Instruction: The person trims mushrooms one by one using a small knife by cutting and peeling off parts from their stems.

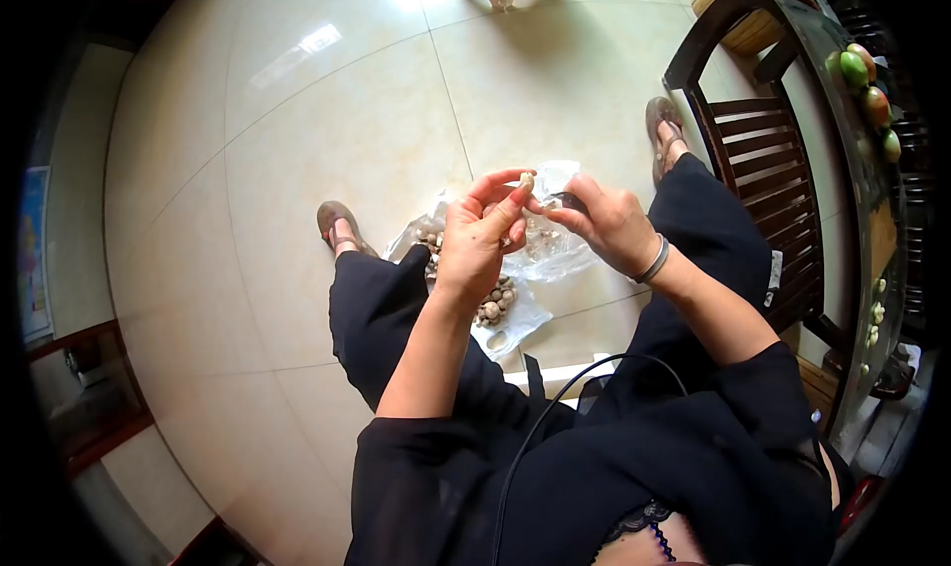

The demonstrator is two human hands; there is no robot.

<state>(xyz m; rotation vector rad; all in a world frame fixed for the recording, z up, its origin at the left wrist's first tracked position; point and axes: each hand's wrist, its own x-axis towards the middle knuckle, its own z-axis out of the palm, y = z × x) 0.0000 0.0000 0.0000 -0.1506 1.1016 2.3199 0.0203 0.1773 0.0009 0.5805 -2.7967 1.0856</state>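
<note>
Head view: the left hand [474, 237] pinched a small pale piece [527, 182], with a dark tool [570, 202] at its four o'clock

At nine o'clock from the left hand lay a heap of mushroom-like pieces [431, 239], partly hidden by the trouser leg. The left thumb and forefinger were pressed together on the pale piece, which sat between one and two o'clock from that palm. Its long axis seemed to run from twelve to six, though it was too small to be sure. Between five and six o'clock from the palm, a second cluster [495, 304] rested on a white plastic bag [525, 326] on the floor [297, 170].

Farther right, the right hand [612, 221] was curled around the dark tool, perhaps a knife. The pale piece lay at ten o'clock from this hand, just beside it; the left hand was nearer, already touching it. A clear bag [567, 259] spread beneath, at seven o'clock from the right hand. At three o'clock stood a slatted chair [763, 155], then a bench [842, 195] bearing fruit [876, 105].
</note>
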